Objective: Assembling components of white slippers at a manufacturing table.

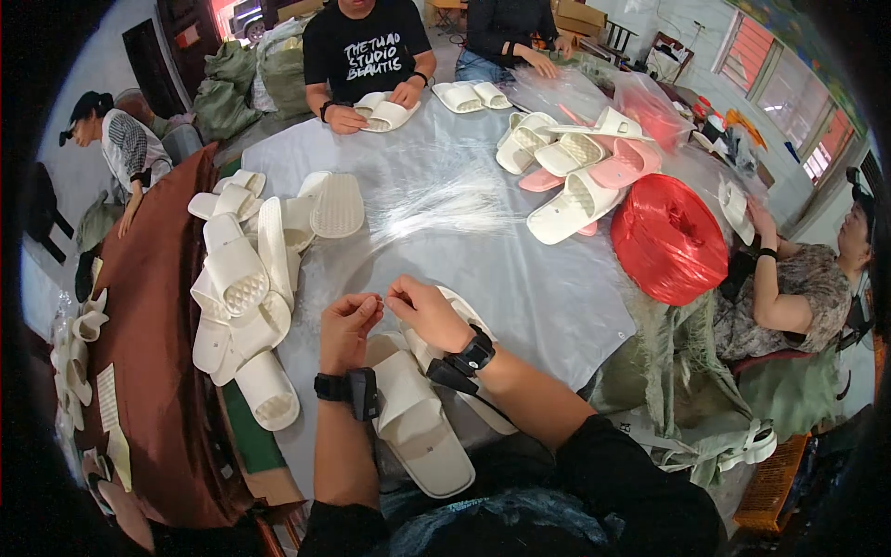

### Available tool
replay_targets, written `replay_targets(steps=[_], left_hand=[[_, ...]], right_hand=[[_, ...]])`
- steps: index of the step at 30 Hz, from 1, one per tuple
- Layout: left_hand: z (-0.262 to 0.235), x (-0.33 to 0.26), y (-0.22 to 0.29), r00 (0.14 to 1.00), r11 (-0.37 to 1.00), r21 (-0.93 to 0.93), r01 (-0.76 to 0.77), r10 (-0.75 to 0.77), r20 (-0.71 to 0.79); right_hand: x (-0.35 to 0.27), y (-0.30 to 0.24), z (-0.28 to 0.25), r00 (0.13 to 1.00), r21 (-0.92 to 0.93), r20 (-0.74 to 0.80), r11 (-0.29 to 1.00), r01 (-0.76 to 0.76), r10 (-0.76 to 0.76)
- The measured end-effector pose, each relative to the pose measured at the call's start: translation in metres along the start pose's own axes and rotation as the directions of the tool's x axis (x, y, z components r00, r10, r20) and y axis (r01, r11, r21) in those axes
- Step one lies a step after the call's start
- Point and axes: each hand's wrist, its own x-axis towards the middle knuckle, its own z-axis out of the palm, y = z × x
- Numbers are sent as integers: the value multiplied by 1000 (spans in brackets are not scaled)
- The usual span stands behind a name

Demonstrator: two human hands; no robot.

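Grey sheeting covers the table (483,269). On its near edge lies a white slipper pair (418,418), under both wrists. Above it, the left hand (348,327) and right hand (425,311) pinch fingertips together, seemingly on a thin strand; keeping it taut and close to the straps looks wise. Slipper pile (246,288) left, red twine roll (668,237) right.

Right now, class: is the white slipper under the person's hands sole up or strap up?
Strap up: the white slipper shows its wide band and footbed.

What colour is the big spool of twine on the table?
Red; the spool shows best in the head view.
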Motion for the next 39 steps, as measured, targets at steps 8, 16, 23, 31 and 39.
replay_targets(steps=[8,16,23,31,39], left_hand=[[-3,2,-2,996,998,-49,-29,33,81],[4,-1,-1,996,999,-26,-21,23,91],[1,1,-2,994,999,-33,-13,17,106],[2,0,-3,994,998,-46,-44,48,102],[17,3,-2,996,995,94,-19,10,90]], right_hand=[[0,-1,1,1000,-21,-2,1000,22,-22],[-1,-3,0,999,-70,-6,997,37,-37],[-1,1,1,999,-42,-17,999,29,-30],[-2,-1,7,998,-46,-48,998,-44,42],[-2,12,5,995,-140,-103,990,-20,5]])
